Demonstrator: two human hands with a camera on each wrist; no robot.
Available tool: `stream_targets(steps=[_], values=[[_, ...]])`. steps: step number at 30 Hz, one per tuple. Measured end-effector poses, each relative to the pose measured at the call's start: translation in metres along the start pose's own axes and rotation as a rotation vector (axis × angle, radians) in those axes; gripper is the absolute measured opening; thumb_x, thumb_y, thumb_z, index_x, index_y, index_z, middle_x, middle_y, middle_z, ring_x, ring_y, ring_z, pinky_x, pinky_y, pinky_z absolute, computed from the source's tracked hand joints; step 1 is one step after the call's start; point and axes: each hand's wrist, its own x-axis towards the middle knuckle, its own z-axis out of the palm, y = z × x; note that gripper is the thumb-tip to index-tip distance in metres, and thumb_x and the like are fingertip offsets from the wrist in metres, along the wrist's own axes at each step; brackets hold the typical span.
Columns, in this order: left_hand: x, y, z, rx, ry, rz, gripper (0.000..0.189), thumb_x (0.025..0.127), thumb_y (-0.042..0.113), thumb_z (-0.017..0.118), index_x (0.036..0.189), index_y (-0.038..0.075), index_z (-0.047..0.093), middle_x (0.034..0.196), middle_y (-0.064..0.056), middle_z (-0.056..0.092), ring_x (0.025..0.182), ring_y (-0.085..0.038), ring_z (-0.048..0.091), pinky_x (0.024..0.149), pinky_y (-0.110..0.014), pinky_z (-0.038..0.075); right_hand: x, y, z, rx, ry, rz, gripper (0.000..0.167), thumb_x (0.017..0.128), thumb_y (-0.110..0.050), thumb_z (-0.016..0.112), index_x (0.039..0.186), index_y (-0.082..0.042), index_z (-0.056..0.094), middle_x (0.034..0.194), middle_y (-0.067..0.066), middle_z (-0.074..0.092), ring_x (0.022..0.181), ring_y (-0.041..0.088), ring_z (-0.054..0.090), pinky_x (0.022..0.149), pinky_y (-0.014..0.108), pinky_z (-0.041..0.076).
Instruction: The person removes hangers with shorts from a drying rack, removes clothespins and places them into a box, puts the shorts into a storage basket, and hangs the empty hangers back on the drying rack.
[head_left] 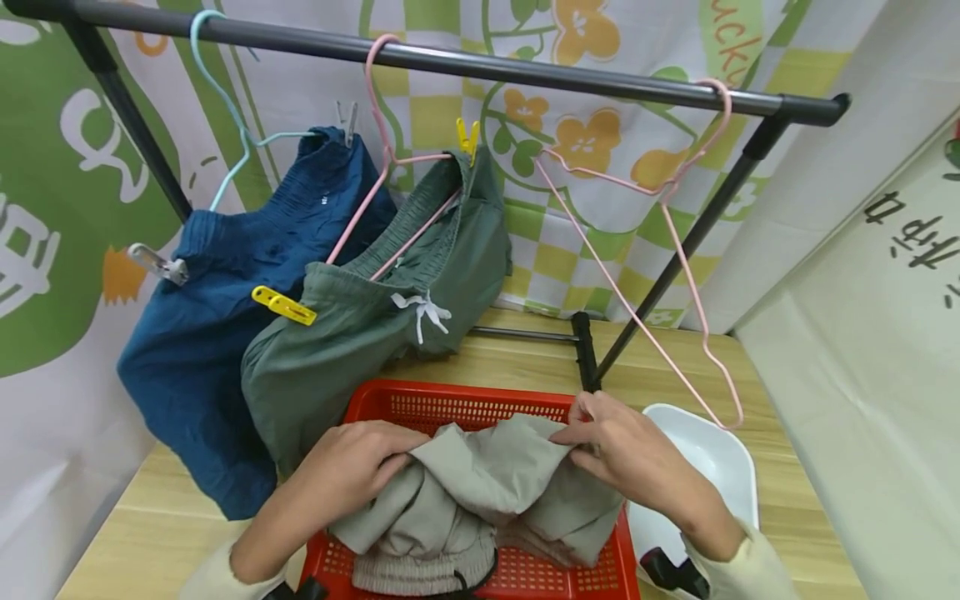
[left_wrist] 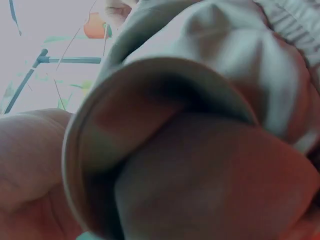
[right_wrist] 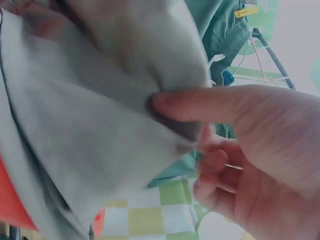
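A pair of grey-beige shorts (head_left: 487, 467) is held up over a red basket (head_left: 457, 389), its elastic waistband and dark drawstring hanging toward me. My left hand (head_left: 352, 462) pinches the upper left edge of the cloth. At the upper right edge, my right hand (head_left: 626, 454) pinches the fabric between thumb and fingers; the right wrist view shows the thumb (right_wrist: 185, 105) pressed on the cloth. In the left wrist view an open hem (left_wrist: 165, 62) of the shorts curves beside the left hand (left_wrist: 30, 170). Part of the shorts rests in the basket.
Above runs a black clothes rail (head_left: 480, 64). From it hang blue shorts (head_left: 225, 308) and green shorts (head_left: 390, 292), clipped with clothes pegs, and a bare pink hanger (head_left: 690, 287) at the right. A white tray (head_left: 738, 458) stands right of the basket, partly behind the right arm.
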Motion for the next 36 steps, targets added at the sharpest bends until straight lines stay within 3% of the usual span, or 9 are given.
stream_targets(steps=[4, 8, 11, 14, 17, 24, 28, 31, 36], values=[[-0.008, -0.006, 0.002, 0.014, -0.149, -0.034, 0.036, 0.098, 0.018, 0.073, 0.134, 0.023, 0.072, 0.118, 0.007, 0.073, 0.099, -0.012, 0.070, 0.079, -0.042, 0.060, -0.005, 0.002, -0.002, 0.049, -0.165, 0.076, 0.024, 0.087, -0.004, 0.080, 0.105, -0.020, 0.082, 0.088, -0.016, 0.059, 0.073, 0.002, 0.054, 0.058, 0.024, 0.048], [-0.015, -0.011, 0.003, -0.055, -0.345, -0.099, 0.045, 0.098, 0.030, 0.072, 0.141, 0.017, 0.066, 0.117, 0.001, 0.074, 0.096, -0.010, 0.069, 0.082, -0.045, 0.060, -0.008, 0.006, -0.001, 0.129, -0.314, 0.114, 0.022, 0.097, -0.007, 0.071, 0.110, -0.023, 0.078, 0.095, -0.015, 0.067, 0.078, 0.001, 0.057, 0.065, 0.027, 0.051], [-0.019, -0.014, 0.004, -0.077, -0.421, -0.123, 0.053, 0.098, 0.033, 0.072, 0.145, 0.012, 0.062, 0.120, -0.002, 0.073, 0.100, -0.011, 0.068, 0.086, -0.046, 0.059, -0.008, 0.007, 0.002, 0.217, -0.408, 0.124, 0.020, 0.099, -0.008, 0.068, 0.113, -0.021, 0.076, 0.093, -0.016, 0.066, 0.074, 0.000, 0.055, 0.065, 0.026, 0.049], [-0.020, -0.016, 0.006, -0.077, -0.439, -0.114, 0.055, 0.098, 0.032, 0.073, 0.147, 0.012, 0.059, 0.124, -0.003, 0.071, 0.105, -0.012, 0.068, 0.088, -0.046, 0.058, -0.006, 0.006, 0.006, 0.305, -0.501, 0.139, 0.016, 0.100, -0.011, 0.069, 0.114, -0.019, 0.072, 0.087, -0.015, 0.061, 0.071, 0.001, 0.053, 0.064, 0.023, 0.048], [-0.020, -0.016, 0.009, -0.090, -0.452, -0.102, 0.056, 0.098, 0.029, 0.073, 0.148, 0.011, 0.057, 0.126, -0.004, 0.071, 0.106, -0.011, 0.067, 0.088, -0.045, 0.059, -0.005, 0.004, 0.011, 0.327, -0.563, 0.133, 0.013, 0.099, -0.013, 0.070, 0.111, -0.017, 0.069, 0.081, -0.015, 0.056, 0.070, 0.001, 0.053, 0.065, 0.022, 0.048], [-0.020, -0.020, 0.015, -0.111, -0.468, -0.063, 0.057, 0.098, 0.027, 0.073, 0.150, 0.009, 0.055, 0.128, -0.003, 0.069, 0.107, -0.009, 0.066, 0.092, -0.042, 0.057, -0.002, 0.004, 0.022, 0.317, -0.643, 0.169, 0.030, 0.097, -0.019, 0.072, 0.125, -0.010, 0.067, 0.081, -0.016, 0.055, 0.071, 0.001, 0.051, 0.065, 0.023, 0.046], [-0.023, -0.018, 0.011, -0.139, -0.459, -0.075, 0.059, 0.100, 0.029, 0.070, 0.152, 0.008, 0.052, 0.136, -0.003, 0.065, 0.115, -0.012, 0.063, 0.097, -0.045, 0.054, -0.001, 0.005, 0.024, 0.318, -0.648, 0.185, 0.026, 0.096, -0.025, 0.074, 0.118, -0.013, 0.066, 0.076, -0.015, 0.050, 0.067, 0.002, 0.048, 0.061, 0.024, 0.045], [-0.027, -0.016, 0.007, -0.151, -0.425, -0.103, 0.060, 0.102, 0.034, 0.067, 0.154, 0.011, 0.049, 0.142, -0.002, 0.060, 0.121, -0.016, 0.061, 0.101, -0.049, 0.052, 0.000, 0.004, 0.020, 0.302, -0.615, 0.182, 0.032, 0.098, -0.025, 0.073, 0.124, -0.009, 0.066, 0.082, -0.013, 0.057, 0.070, 0.002, 0.051, 0.064, 0.024, 0.047], [-0.038, -0.016, -0.003, -0.151, -0.342, -0.120, 0.061, 0.104, 0.043, 0.061, 0.156, 0.016, 0.046, 0.148, 0.000, 0.055, 0.128, -0.023, 0.057, 0.104, -0.054, 0.048, 0.007, 0.000, 0.008, 0.250, -0.537, 0.174, 0.053, 0.102, -0.025, 0.067, 0.146, 0.001, 0.055, 0.121, 0.004, 0.070, 0.096, 0.006, 0.064, 0.080, 0.031, 0.056]])
